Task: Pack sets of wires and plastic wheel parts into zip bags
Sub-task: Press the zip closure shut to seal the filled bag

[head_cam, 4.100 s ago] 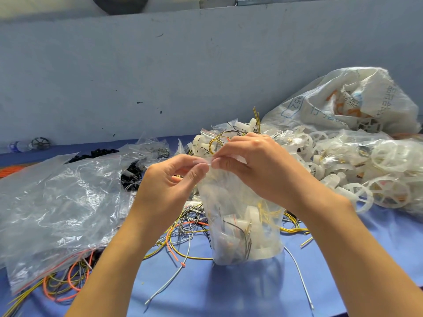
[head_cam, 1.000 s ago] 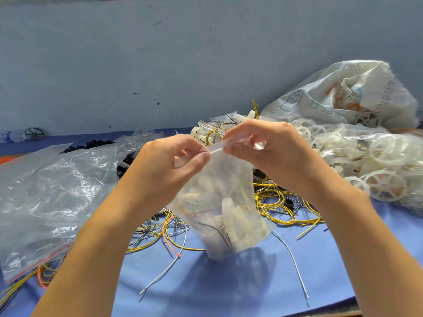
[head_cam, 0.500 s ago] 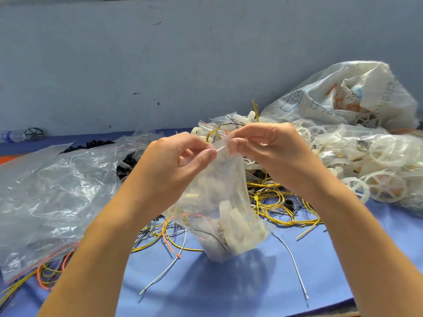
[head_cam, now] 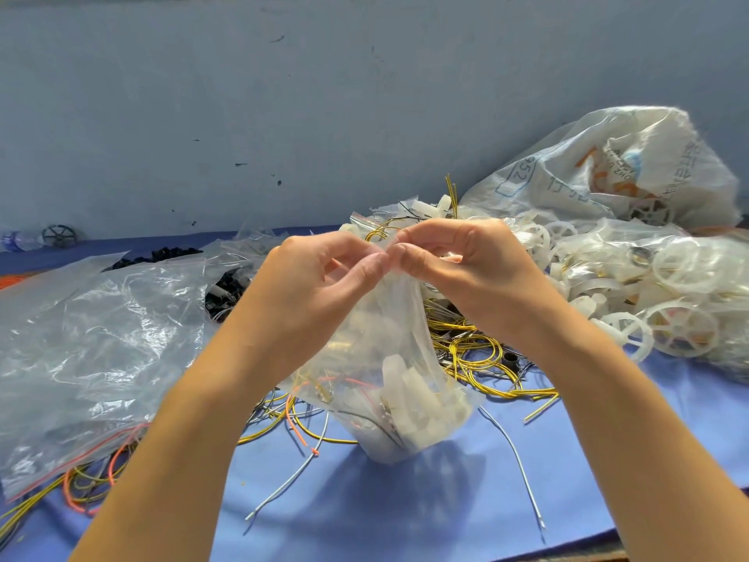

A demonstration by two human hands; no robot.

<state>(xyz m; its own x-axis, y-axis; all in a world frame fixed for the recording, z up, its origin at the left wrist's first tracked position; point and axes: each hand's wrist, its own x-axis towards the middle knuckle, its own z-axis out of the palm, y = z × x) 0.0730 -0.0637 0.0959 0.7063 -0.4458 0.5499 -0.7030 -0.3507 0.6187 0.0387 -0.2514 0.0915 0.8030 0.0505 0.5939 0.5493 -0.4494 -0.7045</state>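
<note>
At the centre, the left hand (head_cam: 320,277) and right hand (head_cam: 474,273) each pinch the top seam of a thin, crinkled clear zip bag (head_cam: 389,342), thumb and forefinger tips almost meeting. The bag hangs down toward the smooth blue cloth (head_cam: 405,513), its base bulging with chunky white plastic pieces (head_cam: 413,403) and fine wires. Spoked white wheels (head_cam: 673,330) heap at 3 o'clock, looped yellow wires (head_cam: 478,358) at 4 o'clock, and glossy flat bags (head_cam: 101,338) at 9 o'clock.
</note>
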